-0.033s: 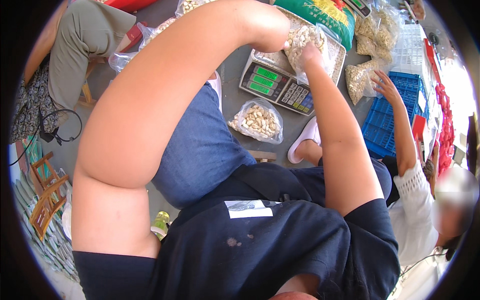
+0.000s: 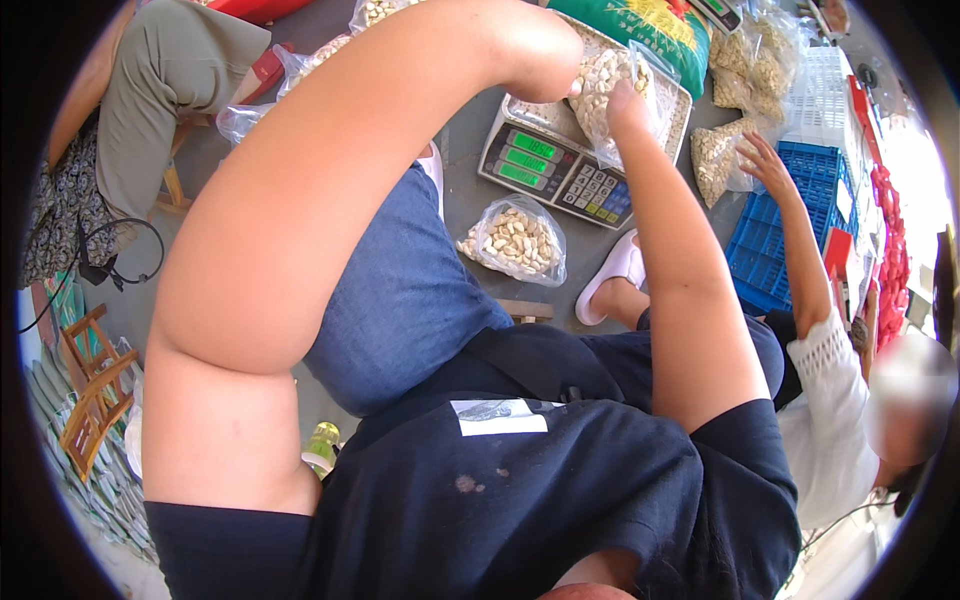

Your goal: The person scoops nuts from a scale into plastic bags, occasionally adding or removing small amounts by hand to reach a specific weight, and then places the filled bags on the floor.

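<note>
A clear plastic bag of pale, clove-like pieces (image 2: 600,95) rests on the speckled pan of a digital scale (image 2: 556,178), whose displays glow green. At the bag's left edge my left hand (image 2: 555,70) is closed, its fingertips pinching the plastic; the wrist hides most of its fingers. My right hand (image 2: 627,108) is closed at the bag's right side, with its fingers partly hidden against the bag. On the floor in front of the scale sits a second clear bag (image 2: 517,240) of similar pale pieces, touched by neither hand.
Behind the scale lies a green sack (image 2: 650,40). More filled bags (image 2: 722,155) and a blue crate (image 2: 790,225) stand to the right, where another person's hand (image 2: 768,165) reaches in. Wooden stools (image 2: 95,390) are at the left. Another person's grey-trousered leg (image 2: 165,90) shows far left.
My right hand has shifted very slightly at the bag. The other person's raised hand at the right has moved a little upward and left.
</note>
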The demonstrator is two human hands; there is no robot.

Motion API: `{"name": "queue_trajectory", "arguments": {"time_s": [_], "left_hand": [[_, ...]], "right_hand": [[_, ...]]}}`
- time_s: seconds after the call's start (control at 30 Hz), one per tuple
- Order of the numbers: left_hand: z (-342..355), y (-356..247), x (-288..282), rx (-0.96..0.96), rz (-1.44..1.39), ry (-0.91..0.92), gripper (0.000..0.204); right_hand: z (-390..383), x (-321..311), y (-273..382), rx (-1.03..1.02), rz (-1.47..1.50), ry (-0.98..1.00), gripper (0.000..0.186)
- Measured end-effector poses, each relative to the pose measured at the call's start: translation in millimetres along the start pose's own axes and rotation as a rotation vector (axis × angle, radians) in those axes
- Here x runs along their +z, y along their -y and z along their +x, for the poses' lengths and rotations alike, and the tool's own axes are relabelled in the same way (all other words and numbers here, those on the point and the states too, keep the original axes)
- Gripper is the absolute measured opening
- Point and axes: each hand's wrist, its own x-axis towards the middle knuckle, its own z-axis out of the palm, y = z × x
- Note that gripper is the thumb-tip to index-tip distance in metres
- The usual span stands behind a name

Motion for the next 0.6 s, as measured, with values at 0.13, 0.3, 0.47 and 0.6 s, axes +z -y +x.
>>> {"name": "queue_trajectory", "arguments": {"time_s": [0.13,0.3,0.47,0.6], "left_hand": [[10.3,-5.1,2.2,0.079,0.039,-0.051,0.029],[36.3,-9.5,7.8,0.078,0.160,-0.024,0.021],[57.4,-0.9,16.2,0.128,0.262,-0.054,0.020],[86.7,5.4,32.5,0.231,0.461,-0.031,0.018]], "right_hand": [[-3.8,-41.0,-14.3,-0.027,0.067,-0.110,0.023],[-45.1,-83.3,-20.0,-0.160,0.146,0.007,0.023],[-120.6,-22.0,16.4,-0.413,0.093,0.277,0.013],[-168.5,46.2,32.4,-0.484,-0.027,0.457,0.016]]}}
